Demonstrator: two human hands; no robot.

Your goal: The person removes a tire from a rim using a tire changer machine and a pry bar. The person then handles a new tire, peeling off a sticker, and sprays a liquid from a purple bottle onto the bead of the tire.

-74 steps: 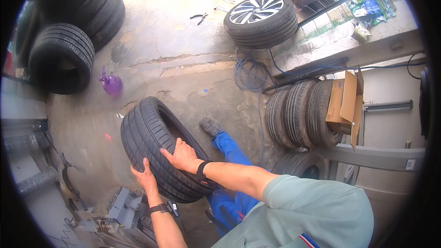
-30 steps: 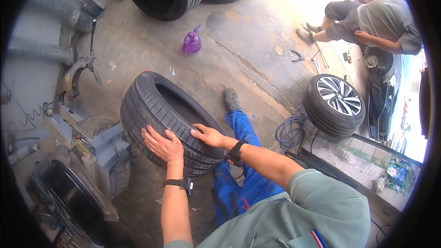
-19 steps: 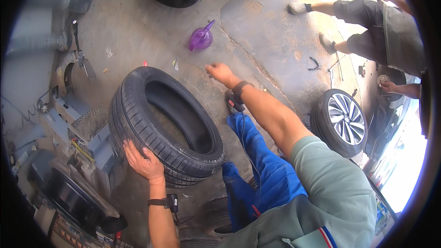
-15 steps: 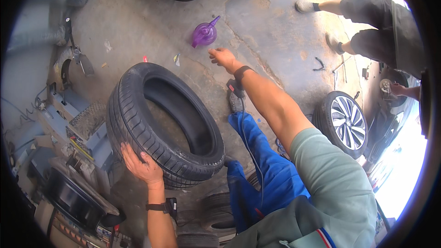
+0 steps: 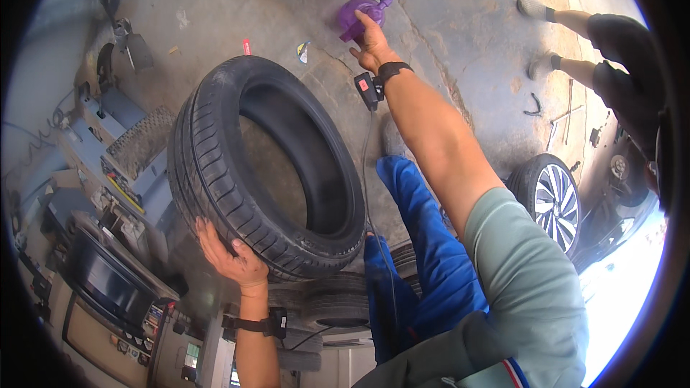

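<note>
Bearings by clock face, hub at view centre, twelve at top.

Tyre [image 5: 223, 179] tilted, no rim in it, just off centre at nine. Purple bottle [image 5: 350, 13] at twelve on the floor [image 5: 237, 0], spout aimed between one and two, apart from the tyre.

Step in hand, by my reading: one side steadies the tyre, the other goes for the bottle. Best done with firm palm pressure on the tread, so the lean holds while reach pulls body weight away. Bottle: wrap the handle side fully before lifting, spout turned away from the legs. Mind the thin cable [image 5: 365, 165] from the right wrist module [image 5: 365, 91]; it hangs just beside the tyre's three-o'clock edge and could snag.

Pose: left grip [image 5: 233, 259] lies against the tread at the tyre's seven, fingers extended, palm bearing rather than clasping; forearm rises from six. Right grip [image 5: 374, 47] is at the bottle's handle side, index forward, thumb apart; whether fingers have closed round it, can't make out. Right arm stretches long, coming from four-thirty up to twelve.
</note>
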